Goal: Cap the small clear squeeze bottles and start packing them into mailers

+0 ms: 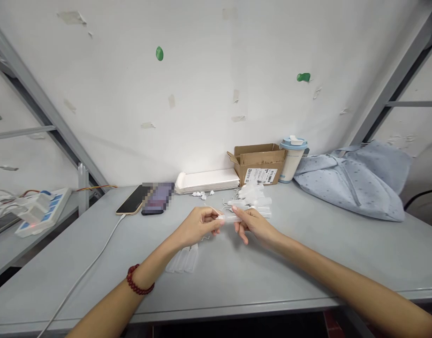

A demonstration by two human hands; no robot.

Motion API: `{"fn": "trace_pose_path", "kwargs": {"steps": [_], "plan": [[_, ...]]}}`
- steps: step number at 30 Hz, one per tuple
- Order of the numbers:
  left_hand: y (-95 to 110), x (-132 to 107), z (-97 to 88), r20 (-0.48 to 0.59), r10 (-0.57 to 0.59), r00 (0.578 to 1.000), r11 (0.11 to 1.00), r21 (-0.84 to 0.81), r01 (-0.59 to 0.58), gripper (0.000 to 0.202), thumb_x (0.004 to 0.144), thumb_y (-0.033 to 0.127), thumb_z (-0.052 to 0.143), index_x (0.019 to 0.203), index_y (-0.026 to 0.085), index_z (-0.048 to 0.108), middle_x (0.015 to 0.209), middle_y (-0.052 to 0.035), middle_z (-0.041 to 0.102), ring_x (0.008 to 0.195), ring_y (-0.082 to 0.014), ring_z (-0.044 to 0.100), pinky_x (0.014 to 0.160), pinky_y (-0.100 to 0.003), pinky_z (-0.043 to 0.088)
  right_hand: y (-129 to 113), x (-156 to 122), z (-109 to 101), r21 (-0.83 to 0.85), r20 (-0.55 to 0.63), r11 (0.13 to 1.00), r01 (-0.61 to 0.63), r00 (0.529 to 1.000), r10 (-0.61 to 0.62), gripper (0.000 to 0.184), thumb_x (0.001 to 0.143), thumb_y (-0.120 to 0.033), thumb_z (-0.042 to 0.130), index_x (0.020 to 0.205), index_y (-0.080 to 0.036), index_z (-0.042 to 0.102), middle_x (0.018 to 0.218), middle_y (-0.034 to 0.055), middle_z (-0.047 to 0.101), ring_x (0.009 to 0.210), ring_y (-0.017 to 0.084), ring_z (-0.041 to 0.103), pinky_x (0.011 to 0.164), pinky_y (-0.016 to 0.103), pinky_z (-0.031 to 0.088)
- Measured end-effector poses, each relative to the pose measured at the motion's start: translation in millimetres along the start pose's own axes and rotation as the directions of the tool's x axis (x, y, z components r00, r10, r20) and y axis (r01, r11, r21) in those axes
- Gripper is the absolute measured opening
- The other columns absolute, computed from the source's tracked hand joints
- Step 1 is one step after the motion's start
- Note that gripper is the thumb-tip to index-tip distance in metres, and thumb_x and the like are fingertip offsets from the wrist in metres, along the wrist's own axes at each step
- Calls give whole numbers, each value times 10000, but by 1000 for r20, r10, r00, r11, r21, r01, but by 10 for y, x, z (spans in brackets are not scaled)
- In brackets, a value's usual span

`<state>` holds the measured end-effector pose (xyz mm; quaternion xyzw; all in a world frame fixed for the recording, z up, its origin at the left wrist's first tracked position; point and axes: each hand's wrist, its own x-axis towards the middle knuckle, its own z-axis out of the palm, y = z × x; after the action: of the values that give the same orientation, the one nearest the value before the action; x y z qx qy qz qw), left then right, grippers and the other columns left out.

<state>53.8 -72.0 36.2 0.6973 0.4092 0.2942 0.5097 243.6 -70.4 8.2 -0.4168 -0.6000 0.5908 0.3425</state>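
Head view: I have both hands raised just above the desk (307, 263), meeting over its middle. My left hand (198, 226) pinches one end of a small clear plastic tube (230, 218) between thumb and fingertips; my right hand (254, 225) closes its grip on the other end, so the tube spans the short gap between the two grips, lying roughly level. I judge this to be the joining or capping step on a single tube, both grips narrow and loaded. Just beyond the right grip lies a loose pile of similar tubes (253, 196); below and toward me from the left grip, a row of three tubes (183, 259) lies flat on the desk. Small white caps (201, 194) are scattered farther out from the left grip. The next move calls for a steady, aligned push or twist along the tube's axis, without letting either pinch slip.
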Motion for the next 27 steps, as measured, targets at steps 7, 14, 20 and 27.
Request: {"fn": "trace_pose_path", "kwargs": {"steps": [7,14,20,27], "plan": [[12,4,-4,-86,7,996,1000,-13,-8,204,737,321,606,801,127,604,644,-1,587,586,-118,545,579,-238,440,2,17,9,-93,-31,983,156,987,-160,471,813,-586,430,723,-155,598,576,24,603,488,113,489,531,257,388],[-10,36,-21,-103,-10,995,1000,-21,8,215,725,331,613,778,122,617,656,-4,584,571,-116,546,574,-246,451,47,13,-58,-527,-85,764,372,872,-483,264,823,-398,520,913,-170,619,627,1,566,566,125,499,550,250,388],[-12,25,-2,-113,11,993,1000,19,-9,183,701,302,645,753,127,627,608,8,588,590,-117,548,613,-241,456,-15,-2,-48,-441,-57,857,266,945,-322,312,860,-388,447,686,-156,563,483,-38,472,455,93,440,480,221,339],[-57,57,-48,-16,-65,998,998,4,65,442,823,496,452,670,113,613,662,-46,622,553,-121,569,567,-247,456,-10,-10,-16,-421,-96,855,304,922,-375,242,834,-373,495,824,-158,606,577,-27,525,501,102,488,524,228,382]]}}
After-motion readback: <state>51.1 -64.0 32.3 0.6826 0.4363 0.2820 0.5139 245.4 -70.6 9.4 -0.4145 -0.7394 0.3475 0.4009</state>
